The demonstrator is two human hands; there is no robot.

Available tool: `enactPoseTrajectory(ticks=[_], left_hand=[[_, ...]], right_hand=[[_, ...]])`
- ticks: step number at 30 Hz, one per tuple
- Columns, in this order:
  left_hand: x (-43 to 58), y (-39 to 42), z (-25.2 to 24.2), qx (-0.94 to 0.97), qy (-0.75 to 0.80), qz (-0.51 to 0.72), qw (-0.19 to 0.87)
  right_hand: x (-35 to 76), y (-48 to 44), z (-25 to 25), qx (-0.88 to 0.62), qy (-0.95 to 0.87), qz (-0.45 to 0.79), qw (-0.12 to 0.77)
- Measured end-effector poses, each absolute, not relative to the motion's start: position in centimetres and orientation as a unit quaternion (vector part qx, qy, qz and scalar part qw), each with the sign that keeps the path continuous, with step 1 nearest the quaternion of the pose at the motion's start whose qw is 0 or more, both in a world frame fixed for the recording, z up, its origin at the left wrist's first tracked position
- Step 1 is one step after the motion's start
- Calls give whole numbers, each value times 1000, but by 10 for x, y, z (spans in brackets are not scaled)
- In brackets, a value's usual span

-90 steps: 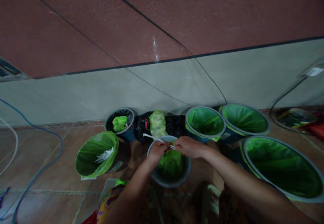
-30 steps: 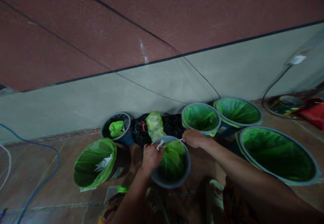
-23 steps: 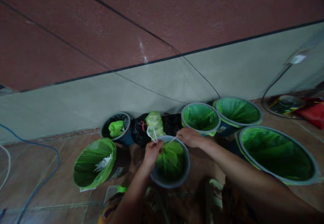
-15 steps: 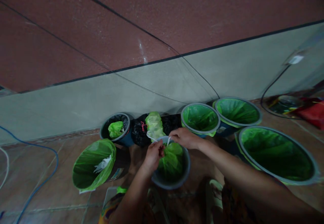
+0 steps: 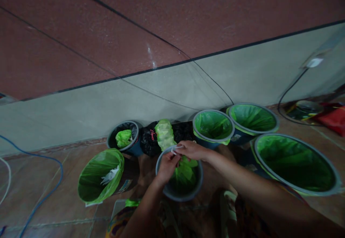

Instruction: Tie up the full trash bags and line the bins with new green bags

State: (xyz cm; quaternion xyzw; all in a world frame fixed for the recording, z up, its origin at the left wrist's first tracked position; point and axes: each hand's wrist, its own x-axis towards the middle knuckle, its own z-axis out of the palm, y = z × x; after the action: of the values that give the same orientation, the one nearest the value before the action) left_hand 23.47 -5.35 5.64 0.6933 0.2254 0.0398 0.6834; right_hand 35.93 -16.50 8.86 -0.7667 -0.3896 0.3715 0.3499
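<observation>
A grey-rimmed bin (image 5: 181, 197) stands between my feet, with a green garbage bag (image 5: 184, 175) gathered up inside it. My left hand (image 5: 167, 164) is closed at the bag's neck, fingers pinching a white drawstring (image 5: 176, 149). Close against it, my right hand (image 5: 192, 149) grips the same string from the right. The string forms a small loop between the two hands. Behind the bin, a filled light-green bag (image 5: 164, 134) and a black bag with a red tie (image 5: 148, 141) rest by the wall.
On the right are three bins with green liners, one of them a large bin (image 5: 296, 166). To the left, a green-lined bin (image 5: 101, 175) leans with white scraps inside, near a black-lined bin (image 5: 124, 137). A blue hose (image 5: 60, 173) crosses the tiles.
My hands have come together over the bin; the string ends, earlier held apart, now cross in a loop. The bag's top is drawn in more tightly.
</observation>
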Motion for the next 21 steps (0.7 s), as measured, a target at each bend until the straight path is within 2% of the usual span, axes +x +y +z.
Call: enactPoseTrajectory(ticks=[2, 6, 10, 12, 15, 18, 21], left_hand=[[236, -54, 55, 690, 236, 56, 682], [235, -55, 56, 620, 293, 62, 725], [231, -52, 59, 524, 329, 42, 784], [230, -49, 59, 516, 333, 42, 788], [231, -46, 55, 592, 323, 71, 735], [233, -45, 52, 717, 277, 96, 633], [235, -46, 51, 781, 228, 108, 572]], right_hand=[[360, -166, 85, -761, -395, 384, 343], [362, -167, 87, -794, -395, 312, 341], [354, -168, 99, -743, -376, 400, 383], [350, -168, 103, -732, -367, 438, 371], [349, -169, 103, -751, -376, 445, 310], [355, -169, 97, -795, -415, 345, 276], [362, -166, 90, -815, -438, 240, 295]])
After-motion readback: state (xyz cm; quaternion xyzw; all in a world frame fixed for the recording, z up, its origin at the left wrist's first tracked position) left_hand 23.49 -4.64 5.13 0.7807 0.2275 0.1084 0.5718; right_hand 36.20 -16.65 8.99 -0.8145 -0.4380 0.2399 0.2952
